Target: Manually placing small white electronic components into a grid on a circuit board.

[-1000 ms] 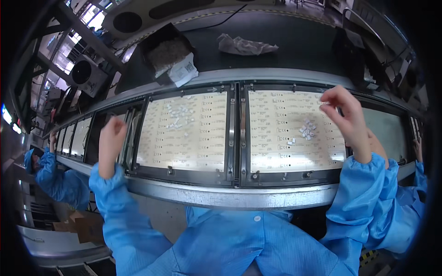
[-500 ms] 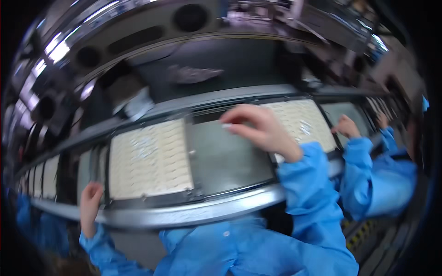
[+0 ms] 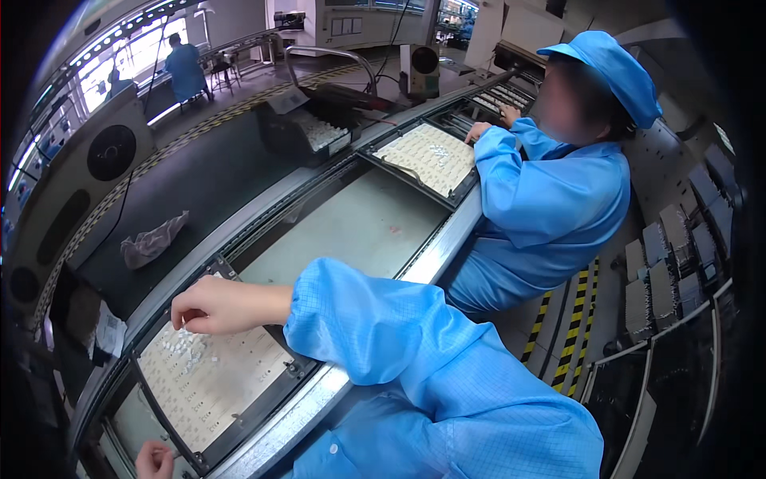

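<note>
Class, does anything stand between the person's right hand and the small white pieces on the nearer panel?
Nothing visible does. The right hand is over the upper part of the nearer panel as pictured, close to the small white pieces, with no other object between. What lies directly beneath the hand is hidden.

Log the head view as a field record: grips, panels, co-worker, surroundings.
Right grip: over near panel, fingers curled; contents unclear
Left grip: cut off by lower edge, beside near panel
Near panel: cream, printed, dark-framed, with loose small white pieces
Far panel: similar, also bearing white pieces
Co-worker: blue cap, at far panel
Surroundings: crumpled wrapping on dark surface
</note>
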The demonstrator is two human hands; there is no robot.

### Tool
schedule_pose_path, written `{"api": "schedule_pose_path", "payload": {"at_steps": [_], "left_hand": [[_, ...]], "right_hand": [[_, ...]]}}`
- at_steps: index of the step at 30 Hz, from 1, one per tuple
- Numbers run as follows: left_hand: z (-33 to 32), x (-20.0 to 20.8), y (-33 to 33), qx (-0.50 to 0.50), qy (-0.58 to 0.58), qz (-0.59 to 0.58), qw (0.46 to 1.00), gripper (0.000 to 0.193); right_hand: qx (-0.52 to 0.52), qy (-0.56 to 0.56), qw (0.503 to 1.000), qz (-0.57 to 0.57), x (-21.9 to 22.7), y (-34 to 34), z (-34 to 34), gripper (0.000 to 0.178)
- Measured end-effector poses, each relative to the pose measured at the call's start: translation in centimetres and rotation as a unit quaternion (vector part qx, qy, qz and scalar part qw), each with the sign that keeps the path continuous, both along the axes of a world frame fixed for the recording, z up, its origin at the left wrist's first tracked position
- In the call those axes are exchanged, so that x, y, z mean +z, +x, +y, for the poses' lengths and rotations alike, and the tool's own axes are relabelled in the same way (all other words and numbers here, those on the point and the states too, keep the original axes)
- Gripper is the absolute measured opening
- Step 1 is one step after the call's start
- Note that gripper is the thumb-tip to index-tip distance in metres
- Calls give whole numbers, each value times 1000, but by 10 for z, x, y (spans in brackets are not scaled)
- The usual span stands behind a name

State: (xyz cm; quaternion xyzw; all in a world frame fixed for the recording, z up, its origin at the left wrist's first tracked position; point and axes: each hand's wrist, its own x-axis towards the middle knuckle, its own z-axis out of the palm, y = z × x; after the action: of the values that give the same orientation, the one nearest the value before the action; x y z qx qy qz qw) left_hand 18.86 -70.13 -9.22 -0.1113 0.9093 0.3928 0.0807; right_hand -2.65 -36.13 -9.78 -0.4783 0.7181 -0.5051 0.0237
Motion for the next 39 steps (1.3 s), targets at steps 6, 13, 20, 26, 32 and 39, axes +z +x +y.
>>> {"api": "schedule_pose_path", "payload": {"at_steps": [6,13,20,26,32,39], "left_hand": [[-64,-2,-50,22,103,199,974,4],[-7,-22,-112,-22,-129,308,942,6],[19,-23,-137,-86,-233,334,909,10],[26,-29,-151,-100,-276,342,893,8],[37,-34,-169,-126,-273,339,891,11],[35,-32,-169,-121,-198,307,923,9]], "right_hand": [[-21,24,999,-7,-12,-7,-14,20],[-54,34,997,42,-27,-21,-15,22],[-197,102,972,75,-34,-46,1,21],[-160,171,965,116,-21,-58,-24,16],[-147,195,964,109,-23,-65,-33,20],[-117,258,922,264,-18,-64,-57,11]]}}
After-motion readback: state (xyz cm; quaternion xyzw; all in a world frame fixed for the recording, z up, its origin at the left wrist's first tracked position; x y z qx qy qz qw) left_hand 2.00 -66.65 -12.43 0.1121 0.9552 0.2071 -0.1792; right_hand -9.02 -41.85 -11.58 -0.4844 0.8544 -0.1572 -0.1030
